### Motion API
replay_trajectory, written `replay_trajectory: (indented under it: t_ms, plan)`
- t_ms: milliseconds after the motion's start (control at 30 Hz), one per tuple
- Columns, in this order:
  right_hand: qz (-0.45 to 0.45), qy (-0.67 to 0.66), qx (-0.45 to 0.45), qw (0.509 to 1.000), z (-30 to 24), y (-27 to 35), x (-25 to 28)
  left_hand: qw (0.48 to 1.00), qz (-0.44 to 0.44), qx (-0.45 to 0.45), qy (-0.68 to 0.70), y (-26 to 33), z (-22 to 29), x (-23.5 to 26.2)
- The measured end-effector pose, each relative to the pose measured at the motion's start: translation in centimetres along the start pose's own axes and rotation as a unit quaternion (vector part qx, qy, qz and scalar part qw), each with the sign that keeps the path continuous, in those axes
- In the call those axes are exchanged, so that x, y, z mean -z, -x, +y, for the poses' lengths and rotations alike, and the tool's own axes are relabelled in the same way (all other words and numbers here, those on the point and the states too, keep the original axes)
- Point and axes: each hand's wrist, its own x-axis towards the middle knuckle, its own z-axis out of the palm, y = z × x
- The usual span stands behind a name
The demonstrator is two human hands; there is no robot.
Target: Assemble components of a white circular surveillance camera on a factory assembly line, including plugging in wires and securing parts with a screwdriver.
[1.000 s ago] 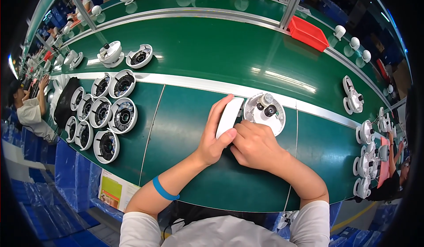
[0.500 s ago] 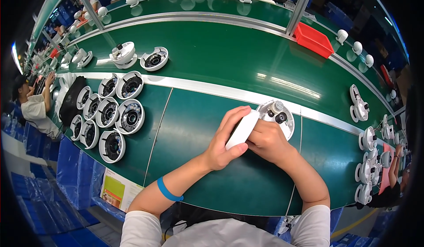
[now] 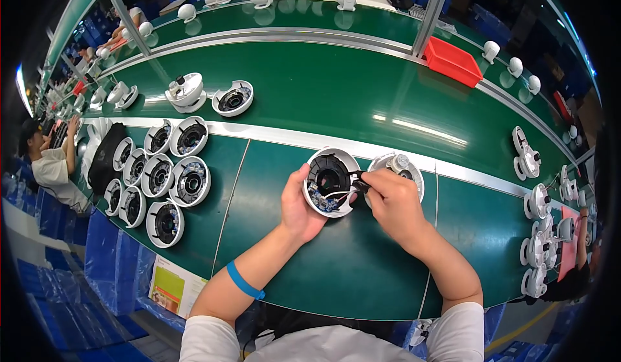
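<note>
**Two hands on an open dome housing**

The left hand (image 3: 299, 203) is curled around the left rim of a round white dome housing (image 3: 328, 182), gripping it tilted so its open face shows. The right hand (image 3: 393, 201) is closed, fingertips pinching a small dark connector at the housing's right edge. Inside the housing sit a black ring, a circuit board and thin wires. It is held just above the green worktop (image 3: 362, 258), beside a second white housing (image 3: 402, 165).
</note>
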Motion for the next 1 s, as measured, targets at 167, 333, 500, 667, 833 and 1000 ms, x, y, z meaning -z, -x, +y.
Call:
replay_trajectory:
  t_ms: [167, 333, 500, 667, 833, 1000]
  plan:
    - [0.009, 0.033, 0.116, 0.993, 0.2, 0.1, -1.1, 0.994, -0.032, -0.046, -0.099, 0.1, -0.7, -0.3]
    - [-0.059, 0.073, 0.178, 0.98, -0.6, 0.3, -1.3, 0.964, -0.061, -0.088, -0.244, -0.1, -1.5, 0.2]
    - [-0.063, 0.116, 0.198, 0.971, 0.0, 0.6, -1.4, 0.93, -0.081, -0.135, -0.333, -0.7, -2.2, 1.0]
    - [-0.057, 0.199, 0.232, 0.95, -0.1, 0.9, -1.6, 0.917, -0.089, -0.143, -0.363, -0.6, -2.2, 0.9]
    - [-0.047, 0.16, 0.238, 0.957, 0.3, 0.9, -1.5, 0.909, -0.085, -0.167, -0.371, -0.6, -2.6, 0.1]
    - [-0.014, 0.191, 0.237, 0.952, -0.7, 0.8, -0.6, 0.891, -0.088, -0.197, -0.4, -0.4, -2.7, 0.1]
